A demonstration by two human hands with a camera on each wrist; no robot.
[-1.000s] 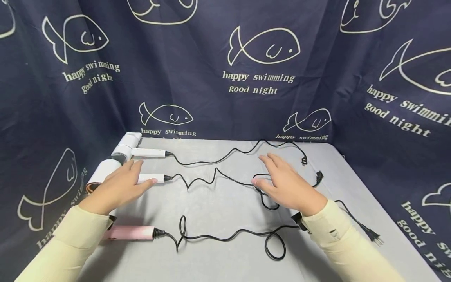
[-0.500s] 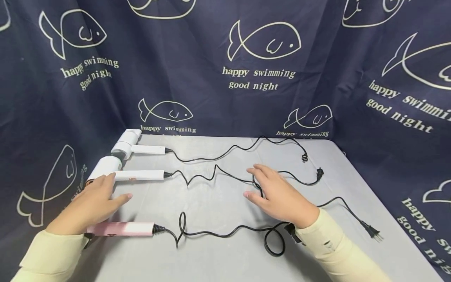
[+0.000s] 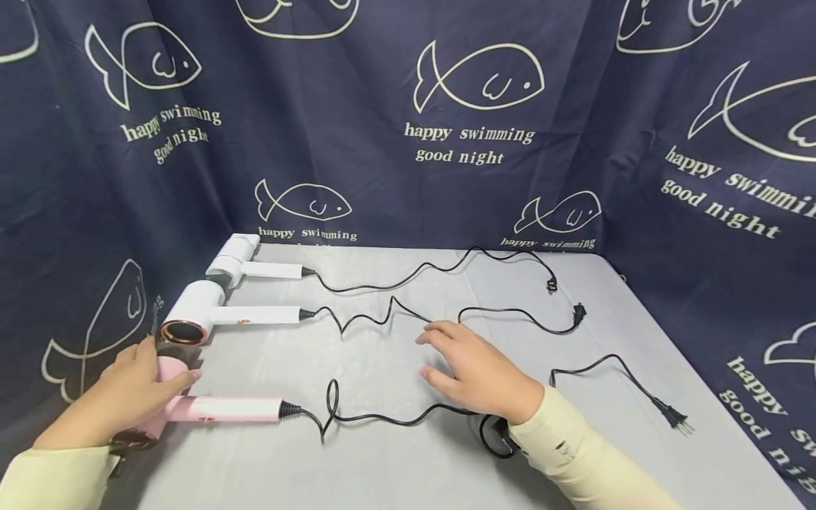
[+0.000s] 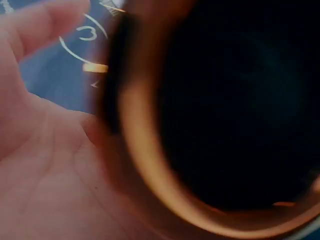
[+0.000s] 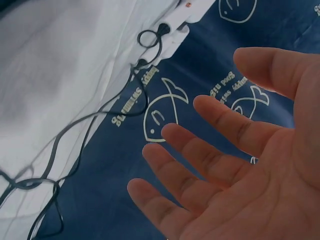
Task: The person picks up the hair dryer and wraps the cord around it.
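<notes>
In the head view, a pink hair dryer lies at the near left of the table, its handle pointing right. My left hand is at its barrel, thumb and fingers extended and partly covering it. In the left wrist view, a copper-coloured rim around a dark opening fills the picture beside the palm. My right hand hovers over the cords in the middle right, its fingers spread and holding nothing. The right wrist view shows the same hand, palm visible. Part of the pink dryer's black cord is hidden by that hand and sleeve.
Behind are a white hair dryer with a copper rim and another white dryer. Their cords run right across the grey-white table to black plugs. A larger plug lies near the right edge. A dark blue fish-print curtain surrounds the table.
My left hand has moved from above the middle white dryer down and left to the pink dryer's barrel. My right hand has shifted left and slightly nearer.
</notes>
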